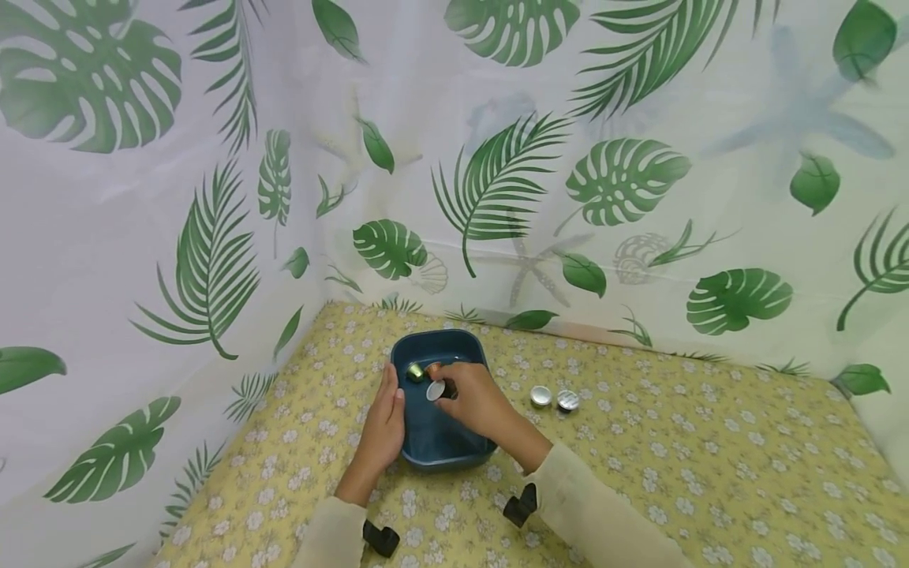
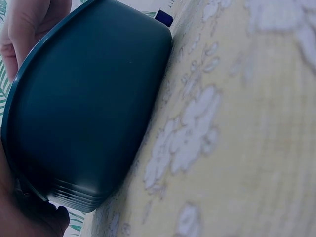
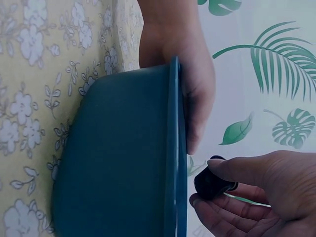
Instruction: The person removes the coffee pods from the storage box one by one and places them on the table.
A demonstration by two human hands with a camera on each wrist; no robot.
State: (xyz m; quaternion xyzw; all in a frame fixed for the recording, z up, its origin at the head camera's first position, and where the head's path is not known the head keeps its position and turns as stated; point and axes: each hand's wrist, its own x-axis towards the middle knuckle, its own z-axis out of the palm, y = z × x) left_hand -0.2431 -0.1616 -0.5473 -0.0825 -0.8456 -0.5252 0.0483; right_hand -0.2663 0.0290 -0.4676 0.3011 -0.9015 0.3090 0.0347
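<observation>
1. Right hand [image 1: 474,401]: thumb and fingertips pinching a black capsule [image 3: 212,183] with a pale lid. The right wrist view puts it above the rim, so not set down.
2. Left hand [image 1: 386,418]: no capsule in it that I can see. Fingers lie straight along the left side of the blue bin [image 1: 436,435], seemingly just steadying it.
3. In the bin: green capsule [image 1: 415,372] and copper capsule [image 1: 432,369], side by side toward the far end. Copper one sits right by my right fingertips, partly hidden; can't tell if I'm touching it.
4. On the floral cloth [image 1: 639,473], right of the bin: left silver-lidded capsule [image 1: 540,396] and right silver-lidded capsule [image 1: 567,401], lids up, just beside each other.
5. Progress, my read: if I'm loading, two are in, one is in my fingers, two remain outside. Roughly midway.
6. Caveat: the pose alone doesn't prove in vs. out. If I'm unloading, two are out and two are left inside.
7. Either way, the black one isn't finished until I let go.
</observation>
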